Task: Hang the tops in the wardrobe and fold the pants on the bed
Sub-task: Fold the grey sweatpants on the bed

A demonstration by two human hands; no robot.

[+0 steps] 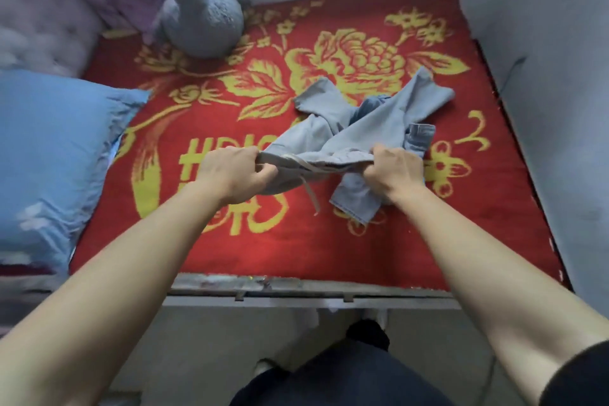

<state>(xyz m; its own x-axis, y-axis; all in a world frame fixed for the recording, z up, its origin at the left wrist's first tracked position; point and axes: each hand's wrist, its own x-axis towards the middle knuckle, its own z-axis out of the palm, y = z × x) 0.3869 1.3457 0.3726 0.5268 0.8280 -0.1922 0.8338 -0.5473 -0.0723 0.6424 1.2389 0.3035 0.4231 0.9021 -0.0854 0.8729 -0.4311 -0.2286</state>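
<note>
Pale grey-blue pants point(329, 138) stretch between our two hands above the red blanket point(296, 247) with yellow flowers that covers the bed point(313, 293). Our left hand point(230, 171) grips one end of the waistband, fingers curled round the cloth, and our right hand point(393, 171) grips the other end likewise. A light drawstring point(309, 189) dangles from the waistband between them. The legs trail away from us, crumpled and crossed, over blue jeans point(354, 204) lying on the blanket. A blue pillow point(56, 148) sits at the left edge, and a grey plush toy point(201, 16) rests in the far left corner.
</note>
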